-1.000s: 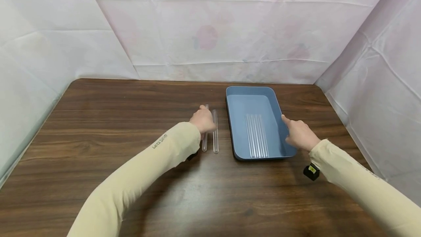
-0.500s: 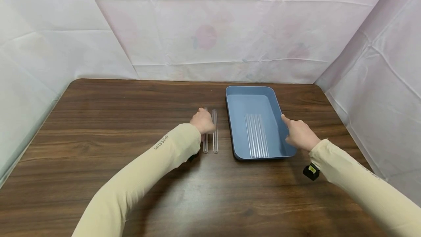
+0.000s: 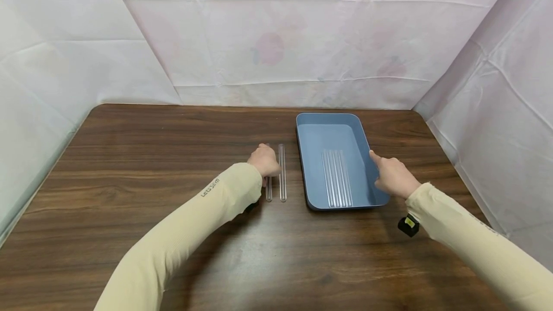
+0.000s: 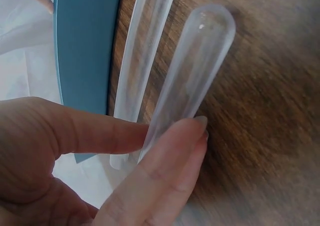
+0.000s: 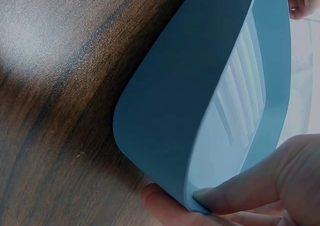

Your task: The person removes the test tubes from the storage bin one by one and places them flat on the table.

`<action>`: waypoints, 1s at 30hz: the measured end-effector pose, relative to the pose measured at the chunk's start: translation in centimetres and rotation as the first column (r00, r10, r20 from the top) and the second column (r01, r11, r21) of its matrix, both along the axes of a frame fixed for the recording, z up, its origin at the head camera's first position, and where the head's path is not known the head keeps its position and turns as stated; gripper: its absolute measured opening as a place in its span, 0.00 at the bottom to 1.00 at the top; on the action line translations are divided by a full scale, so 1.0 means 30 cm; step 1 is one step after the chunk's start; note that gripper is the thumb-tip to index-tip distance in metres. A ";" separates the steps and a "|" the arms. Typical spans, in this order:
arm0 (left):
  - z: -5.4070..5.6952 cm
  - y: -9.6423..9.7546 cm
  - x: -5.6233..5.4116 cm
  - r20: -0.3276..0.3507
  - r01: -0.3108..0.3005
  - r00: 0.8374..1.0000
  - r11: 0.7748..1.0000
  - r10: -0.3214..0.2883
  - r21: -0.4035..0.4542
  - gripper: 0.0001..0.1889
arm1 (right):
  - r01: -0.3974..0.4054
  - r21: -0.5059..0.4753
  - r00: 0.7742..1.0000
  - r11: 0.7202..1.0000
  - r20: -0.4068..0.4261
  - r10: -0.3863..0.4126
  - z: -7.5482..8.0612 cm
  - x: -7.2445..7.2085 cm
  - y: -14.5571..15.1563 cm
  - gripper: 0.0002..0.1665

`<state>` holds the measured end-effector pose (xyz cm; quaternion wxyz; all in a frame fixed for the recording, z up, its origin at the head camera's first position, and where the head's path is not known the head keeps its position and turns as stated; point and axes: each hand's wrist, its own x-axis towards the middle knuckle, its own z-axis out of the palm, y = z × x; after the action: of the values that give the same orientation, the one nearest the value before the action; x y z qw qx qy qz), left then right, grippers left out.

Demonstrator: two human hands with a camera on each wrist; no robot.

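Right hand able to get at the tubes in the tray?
Likely yes: the tray is open-topped and nothing covers the tubes. The right hand pinches the tray, so would need to let go first.

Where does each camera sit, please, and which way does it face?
Head: worn on the head, facing forward and down over the table; left hand, right hand and sleeves show.
Left wrist: on that wrist, facing the tube that the left hand pinches; part of the right hand shows in a corner.
Right wrist: on that wrist, facing the tray, whose edge the right hand grips; part of the left hand shows in a corner.
Shared: both wrist views show the tray and table.
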<state>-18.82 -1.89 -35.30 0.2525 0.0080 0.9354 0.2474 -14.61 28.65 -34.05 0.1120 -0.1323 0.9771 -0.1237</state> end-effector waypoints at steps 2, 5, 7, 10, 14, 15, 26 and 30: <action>0.001 -0.001 0.000 0.004 0.008 1.000 1.000 -0.008 -0.001 0.37 | 0.005 0.001 1.000 1.000 0.005 -0.005 0.000 0.000 0.000 0.43; 0.000 -0.002 -0.001 0.007 0.015 1.000 1.000 -0.015 0.000 0.38 | 0.009 0.003 1.000 1.000 0.011 -0.009 -0.001 -0.001 0.000 0.43; 0.001 -0.002 -0.001 0.005 0.020 1.000 1.000 -0.020 -0.002 0.38 | 0.010 0.004 1.000 1.000 0.012 -0.010 0.000 0.000 0.000 0.43; 0.001 -0.002 0.000 -0.006 0.024 1.000 1.000 -0.024 -0.013 0.37 | 0.010 0.004 1.000 1.000 0.011 -0.010 0.000 -0.001 -0.001 0.43; 0.003 -0.002 0.002 -0.040 0.035 0.999 0.998 -0.037 -0.043 0.33 | 0.015 0.005 1.000 1.000 0.014 -0.015 0.001 -0.001 -0.001 0.43; 0.004 -0.002 0.002 -0.049 0.036 0.998 0.998 -0.039 -0.048 0.32 | 0.016 0.005 1.000 1.000 0.016 -0.017 0.001 -0.001 0.000 0.43; 0.015 -0.001 -0.008 -0.072 0.011 0.997 0.998 -0.015 -0.061 0.35 | 0.017 0.004 1.000 1.000 0.016 -0.017 -0.001 -0.001 0.000 0.43; 0.025 0.002 -0.012 -0.077 0.004 0.997 0.998 -0.008 -0.062 0.34 | 0.021 0.005 1.000 1.000 0.018 -0.021 -0.001 -0.002 0.000 0.43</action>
<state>-19.18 -1.82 -34.54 0.2172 0.0126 0.9516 0.2171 -14.68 28.65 -34.09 0.1196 -0.1206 0.9776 -0.1239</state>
